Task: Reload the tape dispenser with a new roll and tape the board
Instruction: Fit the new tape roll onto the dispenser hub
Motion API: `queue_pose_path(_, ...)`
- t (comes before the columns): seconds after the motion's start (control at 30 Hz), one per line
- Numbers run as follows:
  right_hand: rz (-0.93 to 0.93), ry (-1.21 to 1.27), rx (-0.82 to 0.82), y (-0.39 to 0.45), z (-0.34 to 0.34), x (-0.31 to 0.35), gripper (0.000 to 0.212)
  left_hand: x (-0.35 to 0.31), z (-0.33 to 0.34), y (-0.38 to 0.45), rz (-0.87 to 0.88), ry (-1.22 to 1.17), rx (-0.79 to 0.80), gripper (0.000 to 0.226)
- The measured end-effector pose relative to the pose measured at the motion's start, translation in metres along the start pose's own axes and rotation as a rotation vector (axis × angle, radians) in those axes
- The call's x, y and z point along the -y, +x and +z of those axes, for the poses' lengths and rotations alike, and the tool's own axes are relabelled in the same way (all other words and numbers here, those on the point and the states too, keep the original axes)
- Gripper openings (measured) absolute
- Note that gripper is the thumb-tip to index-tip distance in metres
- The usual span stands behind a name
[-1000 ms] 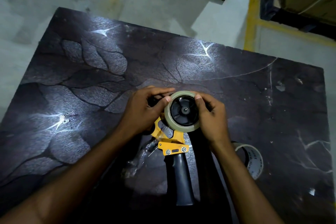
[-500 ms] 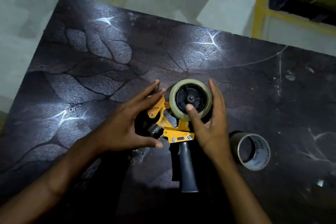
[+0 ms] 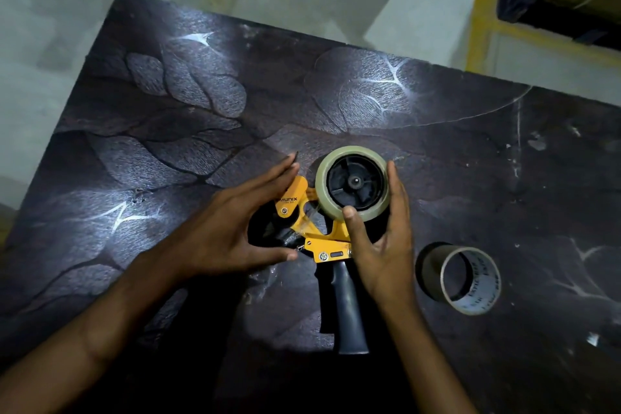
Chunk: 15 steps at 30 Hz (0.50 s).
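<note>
A yellow tape dispenser (image 3: 327, 245) with a dark handle lies on the dark patterned board (image 3: 168, 151). A clear tape roll (image 3: 322, 178) sits on its black hub. My right hand (image 3: 379, 239) wraps the roll, thumb on the lower rim and fingers along the right side. My left hand (image 3: 232, 228) is spread at the dispenser's left end, fingers over the yellow front plate and thumb near the blade end, holding nothing. A strip of clear tape runs from the roll down to the front rollers.
An empty cardboard tape core (image 3: 460, 276) lies on the board to the right of the handle. Crumpled clear film lies by the handle's left. Beyond the board's far edge are concrete floor with yellow lines (image 3: 480, 10) and a pallet.
Both hands have loosened from pinching the roll. The left hand has spread out beside the dispenser's front, and the right hand now cups the roll's right side. The view has shifted.
</note>
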State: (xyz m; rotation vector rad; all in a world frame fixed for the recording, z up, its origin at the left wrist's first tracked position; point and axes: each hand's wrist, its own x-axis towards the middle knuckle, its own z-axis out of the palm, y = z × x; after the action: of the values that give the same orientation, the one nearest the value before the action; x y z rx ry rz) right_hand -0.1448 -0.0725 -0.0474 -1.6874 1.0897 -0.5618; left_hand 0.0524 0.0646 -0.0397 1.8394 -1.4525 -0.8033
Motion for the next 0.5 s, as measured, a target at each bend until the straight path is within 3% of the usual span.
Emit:
queue_pose_path(0.17, -0.001, 0.032, -0.001, 0.000, 0.000, 0.000, 0.080, 0.008, -0.001, 0.005, 0.062, 0.034, -0.055, 0.096)
queue_pose_path(0.33, 0.011, 0.049, -0.023, 0.006, 0.002, 0.002, 0.080, 0.013, 0.001, 0.016, 0.072, 0.031, -0.122, 0.091)
queue_pose_path(0.5, 0.012, 0.094, -0.092, 0.035, 0.013, 0.003, 0.084, 0.012, 0.001, 0.035, 0.000, -0.012, -0.291, 0.086)
